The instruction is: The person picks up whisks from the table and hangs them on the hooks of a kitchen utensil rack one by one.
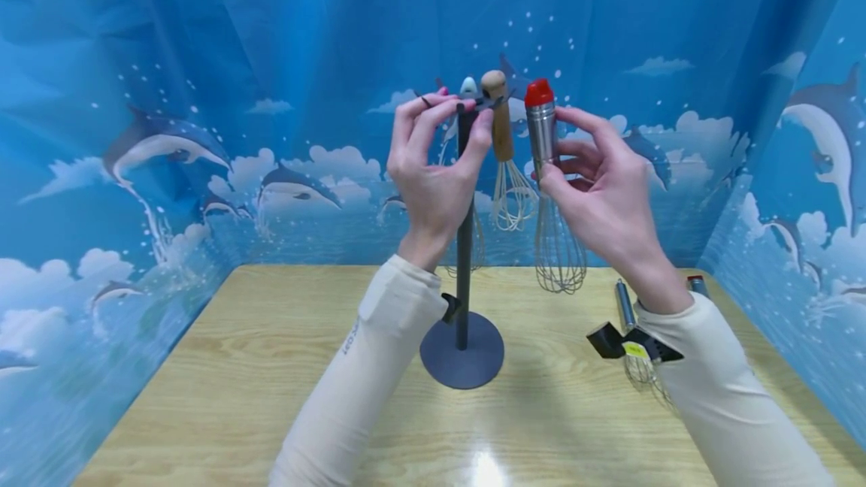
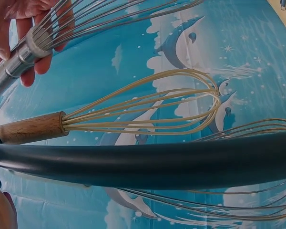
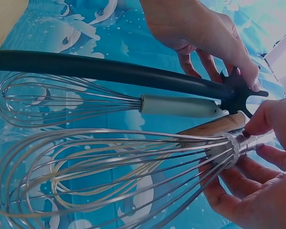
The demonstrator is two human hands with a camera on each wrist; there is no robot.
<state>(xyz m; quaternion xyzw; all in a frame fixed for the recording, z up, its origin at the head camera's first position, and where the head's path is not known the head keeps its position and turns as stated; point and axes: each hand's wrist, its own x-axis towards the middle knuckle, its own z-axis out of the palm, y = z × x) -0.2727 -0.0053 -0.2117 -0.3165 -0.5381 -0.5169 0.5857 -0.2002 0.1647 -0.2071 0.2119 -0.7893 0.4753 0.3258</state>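
Note:
My left hand (image 1: 433, 149) holds the hooked top of a dark utensil stand (image 1: 464, 246) between thumb and fingers. In my right hand (image 1: 602, 179), a steel-handled balloon whisk (image 1: 543, 134) with a red end cap is pinched by its handle, upright with wires down. It is right of the stand's top, beside a wooden-handled whisk (image 1: 502, 130) that hangs from a hook. Behind the pole hangs a pale green-handled whisk (image 3: 178, 106). The right wrist view shows the stand's prongs (image 3: 260, 94) close to my right fingers.
On the table (image 1: 271, 367), a metal-handled whisk (image 1: 625, 303) lies at the right, partly hidden by my right forearm. Another handle with a dark red end (image 1: 697, 284) lies beyond it. The stand's round base (image 1: 446, 367) rests mid-table. A dolphin-print curtain (image 1: 304, 96) surrounds the table.

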